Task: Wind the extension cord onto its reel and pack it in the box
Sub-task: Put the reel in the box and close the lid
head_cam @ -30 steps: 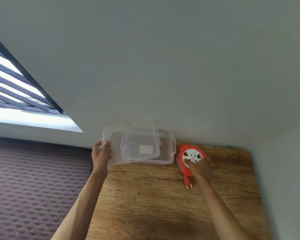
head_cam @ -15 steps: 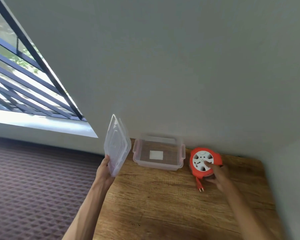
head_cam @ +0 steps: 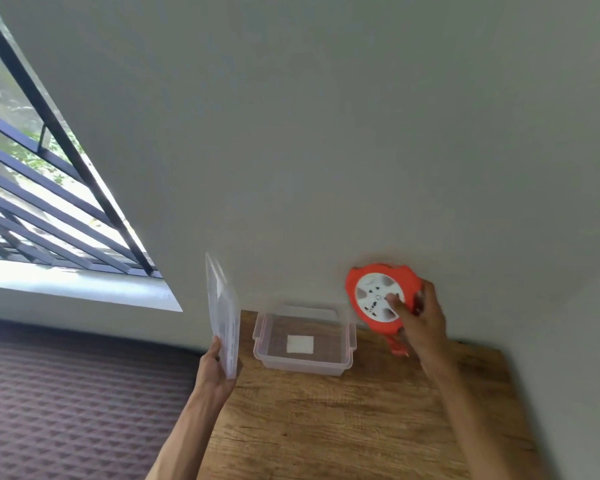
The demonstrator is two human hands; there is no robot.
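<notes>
Reel [head_cam: 381, 296], orange with a white hub, now lifted off the wooden table [head_cam: 343, 420] in the closed right hand [head_cam: 421, 320], up and right of the open clear box [head_cam: 303, 342]; half a second earlier it rested on the tabletop. Left hand [head_cam: 217, 370] still grips the upright lid [head_cam: 222, 315] left of the box.

Clear glossy plastic box [head_cam: 303, 344] and lid [head_cam: 222, 320], grainy matt wood table [head_cam: 361, 427].
</notes>
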